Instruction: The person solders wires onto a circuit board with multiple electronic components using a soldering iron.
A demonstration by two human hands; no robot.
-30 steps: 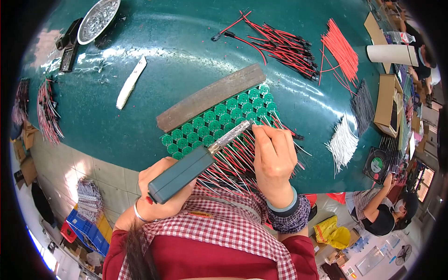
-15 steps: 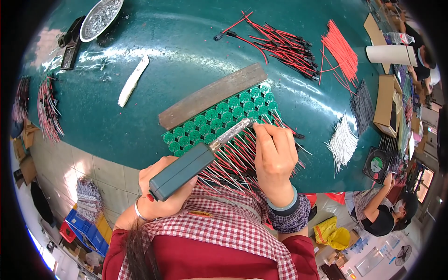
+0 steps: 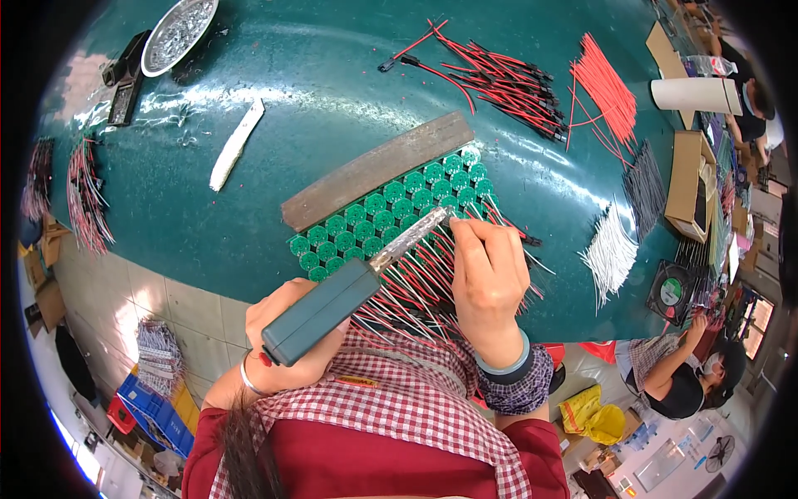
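My left hand is closed round the dark green handle of a soldering iron. The iron's metal barrel slants up to the right, over a panel of round green circuit boards. At its tip, my right hand pinches thumb and forefinger on what looks like a wire, mostly hidden by the fingers. Red, black and white wires fan from the panel's lower rows toward my apron. Along the panel's far edge lies a long grey-brown bar, touching or almost touching it.
Red-black connector leads, red wires, grey wires and white wires lie rightward. A metal bowl, black stand and white strip are at left. A cardboard box and a co-worker are right.
The soldering iron's handle has tilted slightly down and left with my left hand. Its tip and my right hand's pinch stay almost in place at the panel.
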